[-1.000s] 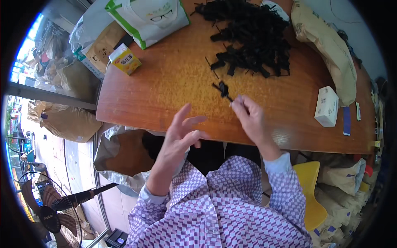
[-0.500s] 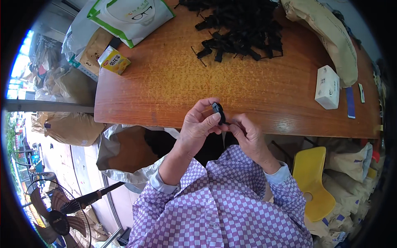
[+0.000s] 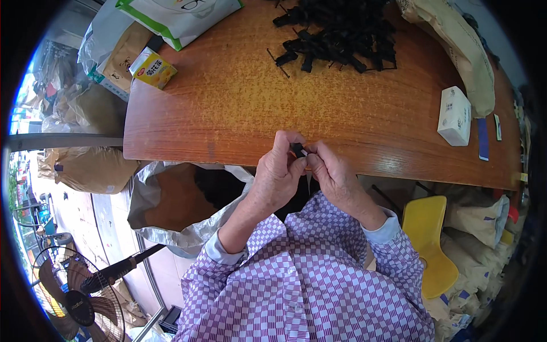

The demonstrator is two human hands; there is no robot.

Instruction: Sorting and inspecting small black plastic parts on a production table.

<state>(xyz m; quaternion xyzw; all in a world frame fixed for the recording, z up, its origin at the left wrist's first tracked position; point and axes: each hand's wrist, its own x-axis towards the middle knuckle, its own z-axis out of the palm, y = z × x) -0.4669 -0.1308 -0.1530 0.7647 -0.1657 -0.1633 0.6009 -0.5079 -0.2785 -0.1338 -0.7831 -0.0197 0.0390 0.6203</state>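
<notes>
Wooden table (image 3: pixel 228 114), surface worn at its middle, curved near edge toward the person. Loose pile of small black parts (image 3: pixel 342 40) at the table's far side, right of its middle; thin stems stick out of the pile toward the table's centre. White bag with green trim (image 3: pixel 188 25) on the table's far left, cut off by the frame. Yellow carton (image 3: pixel 154 68) by the table's left edge. White box (image 3: pixel 454 117) on the table's right part, with a blue strip (image 3: pixel 483 139) lying closer to the table's right end. Long brown paper sack (image 3: pixel 456 51) along the table's far right.

Hands: both meet above the table's near edge, about midway along it. Left hand (image 3: pixel 278 171): thumb and forefinger pinch one small black part (image 3: pixel 297 149). Right hand (image 3: pixel 335 171): thumb and forefinger closed on the same part from the table's right-hand side. Part mostly covered by fingers; its exact form cannot be told. Height above the table: cannot be judged.

Off the table: open sack (image 3: pixel 176 199) below its near edge, left; yellow chair (image 3: pixel 424 245) below its near edge, right; fan (image 3: pixel 80 305) lower left of it.
</notes>
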